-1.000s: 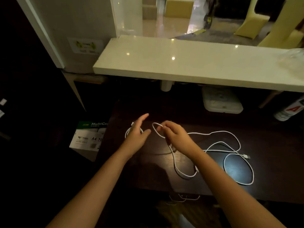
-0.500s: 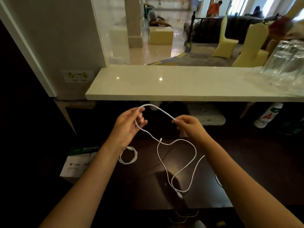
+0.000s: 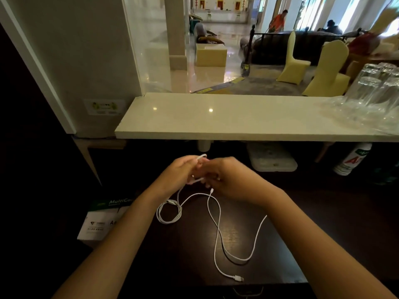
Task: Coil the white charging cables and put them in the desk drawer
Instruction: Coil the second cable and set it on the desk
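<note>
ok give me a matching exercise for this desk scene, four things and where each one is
Things:
1. loose cable
2. coiled cable
3. glasses
4. paper box

Places:
A. on the white counter, far right
B. off the desk's left edge
C. on the desk under the left forearm
D. held in both hands, trailing to the desk's near edge

Pairs: 1-D, 2-C, 3-A, 4-B
</note>
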`<action>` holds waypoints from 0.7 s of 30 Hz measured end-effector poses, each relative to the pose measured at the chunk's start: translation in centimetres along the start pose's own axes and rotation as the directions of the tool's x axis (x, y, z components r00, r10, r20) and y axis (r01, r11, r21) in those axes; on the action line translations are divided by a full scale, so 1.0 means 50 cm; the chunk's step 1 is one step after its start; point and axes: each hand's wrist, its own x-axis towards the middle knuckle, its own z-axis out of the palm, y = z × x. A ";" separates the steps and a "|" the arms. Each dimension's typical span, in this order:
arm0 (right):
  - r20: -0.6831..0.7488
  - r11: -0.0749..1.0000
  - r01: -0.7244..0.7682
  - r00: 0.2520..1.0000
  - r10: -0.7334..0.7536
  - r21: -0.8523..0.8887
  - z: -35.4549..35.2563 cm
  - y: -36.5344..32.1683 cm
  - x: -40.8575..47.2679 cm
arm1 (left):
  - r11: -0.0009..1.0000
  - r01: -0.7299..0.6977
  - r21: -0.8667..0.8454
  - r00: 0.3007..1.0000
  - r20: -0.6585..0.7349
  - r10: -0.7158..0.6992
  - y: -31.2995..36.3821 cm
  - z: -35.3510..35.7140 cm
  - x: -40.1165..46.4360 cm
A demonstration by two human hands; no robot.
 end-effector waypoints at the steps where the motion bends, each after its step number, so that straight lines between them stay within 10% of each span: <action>1: -0.089 1.000 -0.002 0.996 0.005 0.030 -0.004 0.004 0.004 | 0.998 0.032 -0.047 0.998 0.061 -0.029 0.002 0.002 -0.006; 10: -0.283 0.992 -0.042 0.956 0.073 0.115 0.023 0.022 0.010 | 0.915 0.256 -0.312 0.908 0.402 -0.117 0.005 -0.024 -0.029; 21: -0.344 0.860 -0.293 0.825 0.448 0.418 0.043 0.057 0.010 | 0.992 0.050 0.115 0.998 -0.030 -0.047 -0.030 -0.005 -0.063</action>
